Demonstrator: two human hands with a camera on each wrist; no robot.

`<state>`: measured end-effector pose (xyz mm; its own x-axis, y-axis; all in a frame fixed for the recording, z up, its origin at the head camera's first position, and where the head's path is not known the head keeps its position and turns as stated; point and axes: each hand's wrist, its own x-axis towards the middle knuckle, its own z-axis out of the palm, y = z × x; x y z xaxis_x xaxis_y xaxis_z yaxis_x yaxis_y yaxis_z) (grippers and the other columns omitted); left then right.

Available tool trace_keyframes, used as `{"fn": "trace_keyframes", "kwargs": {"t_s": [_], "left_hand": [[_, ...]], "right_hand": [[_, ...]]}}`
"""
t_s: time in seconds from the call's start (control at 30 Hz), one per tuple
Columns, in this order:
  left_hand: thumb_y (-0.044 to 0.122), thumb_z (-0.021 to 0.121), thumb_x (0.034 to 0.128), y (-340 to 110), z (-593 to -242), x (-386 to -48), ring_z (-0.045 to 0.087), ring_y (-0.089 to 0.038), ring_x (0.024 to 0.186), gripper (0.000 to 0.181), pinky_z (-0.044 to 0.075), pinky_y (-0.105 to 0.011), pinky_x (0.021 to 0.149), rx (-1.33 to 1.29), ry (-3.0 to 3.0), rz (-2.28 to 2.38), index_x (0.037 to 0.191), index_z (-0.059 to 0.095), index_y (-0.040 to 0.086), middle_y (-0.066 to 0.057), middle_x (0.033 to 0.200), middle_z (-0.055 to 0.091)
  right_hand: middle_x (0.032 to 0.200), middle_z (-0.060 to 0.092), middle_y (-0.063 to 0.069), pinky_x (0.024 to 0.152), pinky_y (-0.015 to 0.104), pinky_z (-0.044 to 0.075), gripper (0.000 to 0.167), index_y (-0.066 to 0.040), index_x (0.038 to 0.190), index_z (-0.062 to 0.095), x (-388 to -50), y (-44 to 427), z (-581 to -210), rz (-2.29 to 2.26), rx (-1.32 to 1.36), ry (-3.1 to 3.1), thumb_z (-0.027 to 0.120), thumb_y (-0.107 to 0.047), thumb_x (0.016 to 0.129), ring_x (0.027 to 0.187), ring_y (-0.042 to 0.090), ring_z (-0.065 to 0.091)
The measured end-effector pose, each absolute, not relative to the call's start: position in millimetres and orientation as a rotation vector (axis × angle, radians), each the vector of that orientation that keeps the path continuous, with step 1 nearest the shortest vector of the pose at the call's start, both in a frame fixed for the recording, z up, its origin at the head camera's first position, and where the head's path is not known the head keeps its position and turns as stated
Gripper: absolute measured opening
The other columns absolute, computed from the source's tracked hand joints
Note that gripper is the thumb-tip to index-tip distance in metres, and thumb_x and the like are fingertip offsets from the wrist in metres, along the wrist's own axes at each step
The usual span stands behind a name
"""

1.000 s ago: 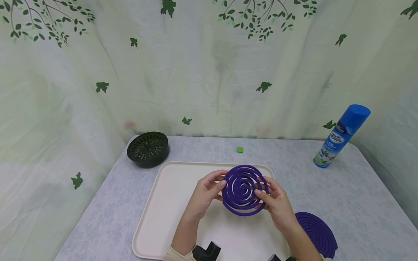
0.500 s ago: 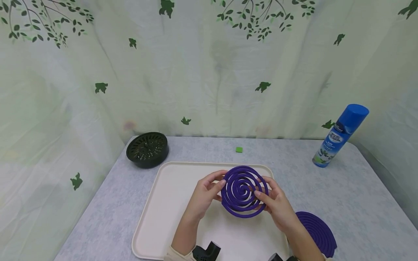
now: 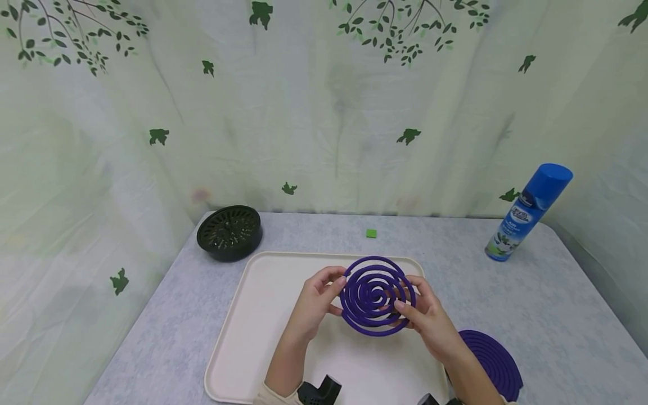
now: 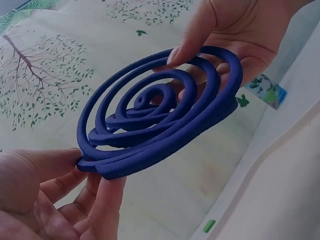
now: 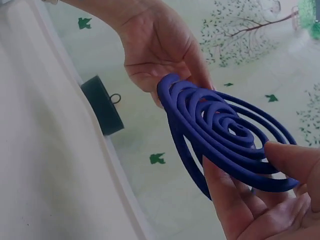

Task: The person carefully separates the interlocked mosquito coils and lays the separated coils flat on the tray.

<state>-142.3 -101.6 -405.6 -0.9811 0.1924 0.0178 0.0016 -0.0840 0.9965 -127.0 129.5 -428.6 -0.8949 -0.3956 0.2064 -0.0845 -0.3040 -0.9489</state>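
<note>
Purple and matte, the open coil (image 3: 376, 294) you hold is a round-sectioned strand wound into a spiral, raised above the tray (image 3: 273, 320). Your left hand (image 3: 318, 299) pinches its left edge between thumb and fingers; your right hand (image 3: 427, 315) pinches the opposite side, thumb in front and fingers behind. Below your right forearm, a second coil (image 3: 490, 360) lies flat on the counter (image 3: 567, 304), its turns packed close together. Your tray is pale and smooth, with rounded corners and a raised rim; the counter is mottled grey.

Head-on, your spiral looks nearly flat, but the left wrist view shows its loops standing at different heights, with strands stacked along one edge (bluer there, too). Only the right wrist view shows the small ring (image 5: 115, 98) on the side of the black dish (image 3: 230, 232); the head view shows its slotted, glossy inside and your upright blue can (image 3: 529, 212).
</note>
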Motion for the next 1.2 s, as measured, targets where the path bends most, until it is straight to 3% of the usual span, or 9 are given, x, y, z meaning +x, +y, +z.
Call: {"fn": "trace_keyframes", "kwargs": {"t_s": [0.23,0.6,0.8,1.03,1.2], "left_hand": [[0.004,0.050,0.0915,-101,-387,-134,0.055,-0.012,0.069,0.020,0.050,-0.025,0.048,0.233,2.067,2.177,0.109,0.054,-0.004,-0.006,0.086,0.053],[0.005,0.052,0.0906,-99,-385,-133,0.057,-0.013,0.071,0.021,0.052,-0.028,0.052,0.303,2.043,2.191,0.110,0.055,-0.005,-0.006,0.087,0.053],[0.005,0.052,0.0904,-98,-385,-133,0.057,-0.013,0.071,0.021,0.052,-0.028,0.051,0.309,2.066,2.186,0.109,0.055,-0.005,-0.007,0.087,0.054],[0.005,0.052,0.0904,-96,-386,-133,0.056,-0.013,0.070,0.021,0.051,-0.026,0.050,0.334,2.056,2.185,0.109,0.055,-0.005,-0.008,0.087,0.054],[0.005,0.052,0.0905,-95,-387,-133,0.056,-0.013,0.070,0.021,0.051,-0.026,0.050,0.339,2.065,2.171,0.109,0.055,-0.005,-0.008,0.087,0.054]], "right_hand": [[0.107,0.060,0.009,0.072,0.041,0.051,0.034,-0.011,0.121,0.031,-128,130,-433,-2.285,-0.729,1.692,0.040,0.005,0.093,0.093,0.023,0.060],[0.105,0.062,0.007,0.073,0.038,0.051,0.031,-0.014,0.120,0.030,-127,128,-433,-2.278,-0.646,1.714,0.040,0.000,0.094,0.092,0.024,0.061],[0.103,0.062,0.006,0.078,0.033,0.050,0.031,-0.008,0.119,0.029,-125,121,-431,-2.301,-0.482,1.752,0.046,-0.004,0.093,0.091,0.021,0.061],[0.089,0.065,0.005,0.072,0.029,0.051,0.029,0.006,0.110,0.051,-123,108,-431,-2.345,-0.147,1.837,0.060,-0.003,0.084,0.080,0.016,0.063],[0.081,0.067,0.005,0.068,0.029,0.052,0.016,0.002,0.098,0.061,-123,108,-432,-2.360,-0.115,1.835,0.062,-0.002,0.082,0.073,0.016,0.063]]}}
